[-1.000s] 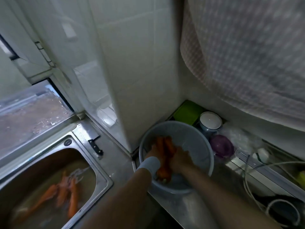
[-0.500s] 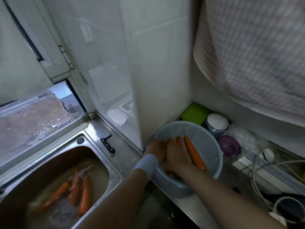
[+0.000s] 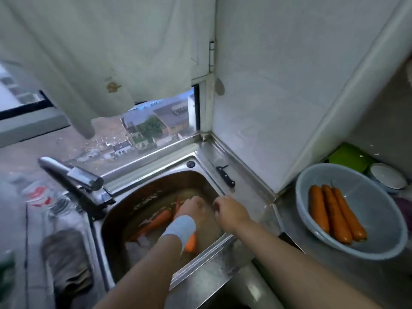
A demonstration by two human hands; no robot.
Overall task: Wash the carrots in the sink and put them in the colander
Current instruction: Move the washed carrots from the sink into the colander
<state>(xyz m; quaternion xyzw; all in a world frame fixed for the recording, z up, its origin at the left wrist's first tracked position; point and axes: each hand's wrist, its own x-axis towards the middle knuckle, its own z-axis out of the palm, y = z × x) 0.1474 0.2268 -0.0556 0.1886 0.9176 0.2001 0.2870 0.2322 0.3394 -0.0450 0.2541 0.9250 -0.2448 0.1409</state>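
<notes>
Washing is the step in hand, as I judge it: three carrots [image 3: 334,216] rest side by side in the grey colander [image 3: 370,197] on the counter at right, while more lie in the cloudy water of the steel sink [image 3: 213,249]. One long carrot [image 3: 159,219] lies slantwise under the surface just left of the left hand [image 3: 193,208]. An orange carrot end [image 3: 191,243] shows beneath the left wrist, which wears a white wristband [image 3: 181,227].

The left hand reaches down into the water, back upward, fingers pointing towards the basin's far wall. Its fingertips are hidden by the water and the hand itself, so I cannot tell whether they hold a carrot or merely touch one. The right hand [image 3: 231,211] hovers over the right part of the basin, near the left hand but apart from it, palm down, fingers loosely curled with nothing visible in them.

The next move likely calls for a firm hold on one submerged carrot, a rub along its length with the other hand, then a lift clear of the rim and a carry rightward to the colander, which stands well apart from the sink, past the wall's corner. Wet carrots are probably slippery, and a black-handled knife [image 3: 225,176] lies on the ledge between basin and wall, so the path should keep in front of it.
</notes>
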